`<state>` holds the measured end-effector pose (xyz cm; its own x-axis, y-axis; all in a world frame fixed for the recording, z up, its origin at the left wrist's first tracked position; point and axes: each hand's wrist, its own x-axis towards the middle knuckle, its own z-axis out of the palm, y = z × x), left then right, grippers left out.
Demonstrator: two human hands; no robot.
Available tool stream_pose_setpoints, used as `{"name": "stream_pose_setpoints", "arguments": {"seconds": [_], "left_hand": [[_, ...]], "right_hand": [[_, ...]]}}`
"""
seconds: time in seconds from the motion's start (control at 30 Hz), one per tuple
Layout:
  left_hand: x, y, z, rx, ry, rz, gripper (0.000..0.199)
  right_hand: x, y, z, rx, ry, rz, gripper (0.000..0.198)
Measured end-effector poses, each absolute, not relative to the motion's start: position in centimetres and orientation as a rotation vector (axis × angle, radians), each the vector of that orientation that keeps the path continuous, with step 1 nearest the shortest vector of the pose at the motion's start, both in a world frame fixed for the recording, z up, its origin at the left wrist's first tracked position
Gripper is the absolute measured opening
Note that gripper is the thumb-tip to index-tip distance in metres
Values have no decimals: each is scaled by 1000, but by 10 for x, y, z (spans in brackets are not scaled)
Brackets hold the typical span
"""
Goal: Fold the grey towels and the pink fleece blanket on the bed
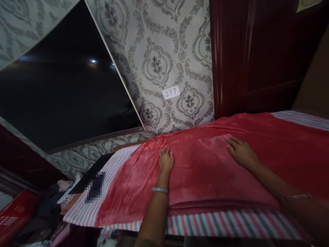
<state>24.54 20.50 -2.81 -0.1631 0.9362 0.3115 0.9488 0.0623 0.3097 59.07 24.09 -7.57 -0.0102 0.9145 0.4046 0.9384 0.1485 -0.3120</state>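
Note:
A red plush blanket (203, 175) is spread out, with a folded, layered part in the middle whose stacked edges show at the front. My left hand (166, 160) lies flat on the blanket near the left side of the folded part, fingers stretched out. At the far right corner of that part rests my right hand (241, 152), its fingers extended over the fabric and the thumb apart. Wrinkles run through the cloth left of my left hand. Beneath the blanket is a striped sheet (213, 224) in white, pink and grey.
A large black TV screen (66, 79) stands at the left against patterned wallpaper, where a paper label (171, 92) reads 277. A dark red wooden panel (254, 51) rises behind. At lower left are a red basket (17, 214), piled clothes and a blurred-out item on the sheet.

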Motion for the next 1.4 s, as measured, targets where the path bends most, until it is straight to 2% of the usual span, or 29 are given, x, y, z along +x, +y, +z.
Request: {"name": "stream_pose_setpoints", "arguments": {"seconds": [0.17, 0.37, 0.47, 0.6, 0.8, 1.1, 1.4], "left_hand": [[244, 204, -25, -2031, -2289, -651, 47], [254, 193, 6, -2041, -2322, -588, 46], [275, 169, 14, -2101, -2189, -587, 50], [310, 127, -4, -2359, -1945, -505, 56], [323, 107, -34, -2456, -1982, -405, 59], [323, 113, -41, -2506, -1991, -305, 61], [323, 110, -36, -2498, -1972, -308, 60]], "right_hand": [[589, 239, -69, -1830, -1912, -10, 55], [583, 232, -46, -1882, -1932, 57, 53], [567, 210, -40, -1770, -2019, -9, 55], [537, 172, -54, -1572, -2202, -78, 56], [526, 152, -82, -1555, -2269, -74, 57], [528, 154, -86, -1574, -2306, -81, 57], [529, 153, -93, -1497, -2252, -216, 58]]}}
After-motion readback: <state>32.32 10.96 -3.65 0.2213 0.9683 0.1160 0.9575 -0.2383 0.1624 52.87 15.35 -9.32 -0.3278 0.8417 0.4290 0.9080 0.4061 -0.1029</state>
